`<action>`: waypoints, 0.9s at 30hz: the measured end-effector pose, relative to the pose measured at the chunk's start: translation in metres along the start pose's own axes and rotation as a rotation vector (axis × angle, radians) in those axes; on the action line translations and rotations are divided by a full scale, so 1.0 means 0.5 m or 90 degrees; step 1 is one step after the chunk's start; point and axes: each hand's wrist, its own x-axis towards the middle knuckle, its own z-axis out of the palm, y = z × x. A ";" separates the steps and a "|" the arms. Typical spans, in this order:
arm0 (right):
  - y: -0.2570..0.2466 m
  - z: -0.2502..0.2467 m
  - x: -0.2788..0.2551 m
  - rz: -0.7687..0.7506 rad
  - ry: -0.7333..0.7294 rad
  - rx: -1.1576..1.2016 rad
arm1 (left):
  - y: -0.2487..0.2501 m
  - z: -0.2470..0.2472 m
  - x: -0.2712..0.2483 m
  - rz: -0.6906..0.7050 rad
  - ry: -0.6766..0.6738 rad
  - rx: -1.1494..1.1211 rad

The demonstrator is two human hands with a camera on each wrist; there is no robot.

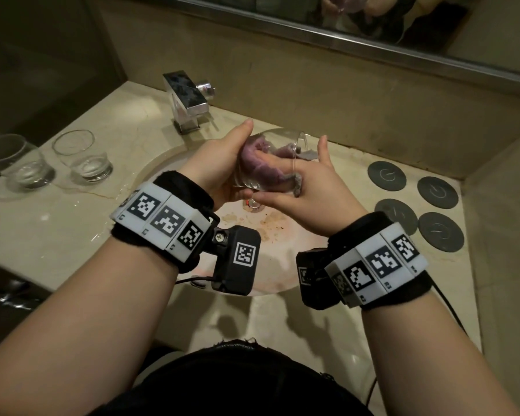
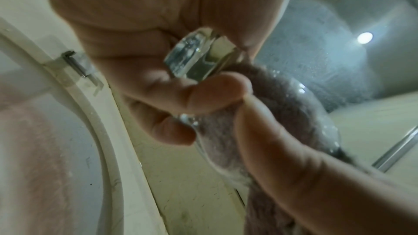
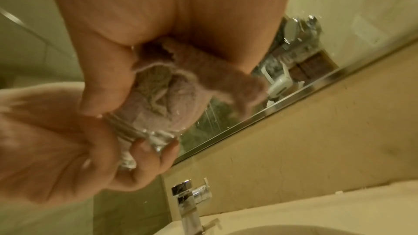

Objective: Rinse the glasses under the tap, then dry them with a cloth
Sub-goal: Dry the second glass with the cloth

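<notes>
A clear glass tumbler (image 1: pixel 299 142) lies tilted over the sink (image 1: pixel 159 166), mouth to the right. My left hand (image 1: pixel 222 166) grips it round the thick base (image 2: pixel 192 56). A purple cloth (image 1: pixel 260 154) is stuffed inside the glass. My right hand (image 1: pixel 305 184) holds the cloth, fingers inside the glass and thumb outside the rim. In the right wrist view the bunched cloth (image 3: pixel 169 96) fills the glass (image 3: pixel 158 135). Two more tumblers (image 1: pixel 15 163) (image 1: pixel 83 157) stand upright on the counter at the left.
A chrome tap (image 1: pixel 186 100) stands behind the sink, no water running. Several dark round coasters (image 1: pixel 418 205) lie on the counter at the right. A mirror (image 1: pixel 403 19) runs along the back wall. The basin floor shows reddish stains.
</notes>
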 end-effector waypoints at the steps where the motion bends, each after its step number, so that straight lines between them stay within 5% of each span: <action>1: 0.002 0.002 0.003 0.007 0.007 0.029 | 0.001 0.001 0.000 0.006 0.005 -0.003; 11: 0.014 -0.009 -0.001 0.034 0.038 0.319 | 0.008 0.009 0.027 0.094 0.055 0.071; 16: 0.005 -0.029 -0.018 0.164 0.094 0.671 | 0.025 0.025 0.026 0.393 0.114 0.384; 19: 0.010 -0.021 -0.017 0.173 0.151 0.669 | 0.038 0.023 0.029 0.489 0.056 0.455; 21: 0.022 -0.023 -0.012 0.134 0.191 0.599 | 0.036 0.016 0.038 0.416 0.014 0.399; 25: 0.049 -0.024 0.004 -0.017 0.142 0.143 | 0.035 0.002 0.048 0.047 -0.109 0.070; 27: 0.050 -0.030 0.010 -0.072 0.120 0.057 | 0.030 -0.004 0.048 -0.016 -0.098 0.069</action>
